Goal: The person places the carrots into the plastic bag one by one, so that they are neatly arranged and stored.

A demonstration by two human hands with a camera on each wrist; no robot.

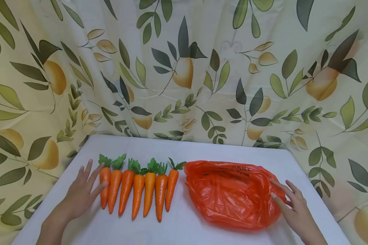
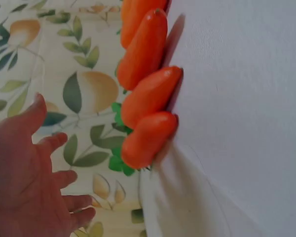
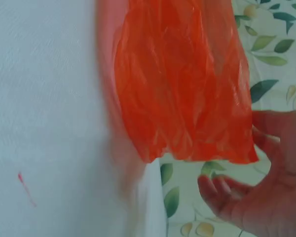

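Observation:
Several orange carrots (image 1: 138,192) with green leafy tops lie side by side in a row on the table. My left hand (image 1: 82,190) is spread at the row's left end, its fingertips overlapping the leftmost carrot (image 1: 105,183) in the head view. Fingers of this left hand (image 2: 44,182) appear apart with nothing between them in the left wrist view. To the right of the carrots lies a crumpled red plastic bag (image 1: 230,197), its mouth edge toward the back. At the bag's right side, my right hand (image 1: 297,207) touches it with loosely extended thumb and index finger.
The white table (image 1: 159,234) carries the carrots and the bag. Behind it and along both sides hangs a curtain (image 1: 184,102) printed with leaves and fruit. A small red mark (image 3: 24,185) shows on the white cover in the right wrist view.

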